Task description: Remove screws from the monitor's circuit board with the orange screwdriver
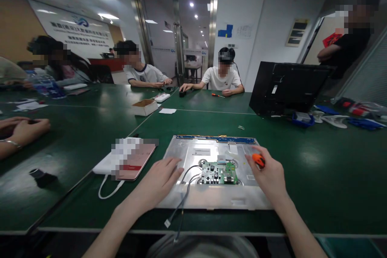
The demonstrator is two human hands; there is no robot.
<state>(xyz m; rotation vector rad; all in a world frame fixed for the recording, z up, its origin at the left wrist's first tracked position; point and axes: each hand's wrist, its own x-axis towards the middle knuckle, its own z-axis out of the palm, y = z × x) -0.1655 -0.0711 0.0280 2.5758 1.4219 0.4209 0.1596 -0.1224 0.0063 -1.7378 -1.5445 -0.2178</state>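
Note:
A flat display panel (211, 195) lies metal back up on the table in front of me. A green circuit board (219, 172) sits at its middle, and a blue circuit strip (216, 139) runs along its far edge. Dark cables (185, 197) with white plugs trail from the green board over the near edge. My left hand (161, 177) is at the panel's left side, fingers stretched out and holding nothing. Over the right side, my right hand (269, 173) is closed around an orange-and-black screwdriver (259, 160); its shaft cannot be made out.
Left of the panel lie a white power bank (104, 163) and a phone (140, 161), with a white cable. A black monitor (290, 86) stands at the back right beside a blue tray (303, 119). Farther off are a cardboard box (145, 107) and co-workers seated around the table.

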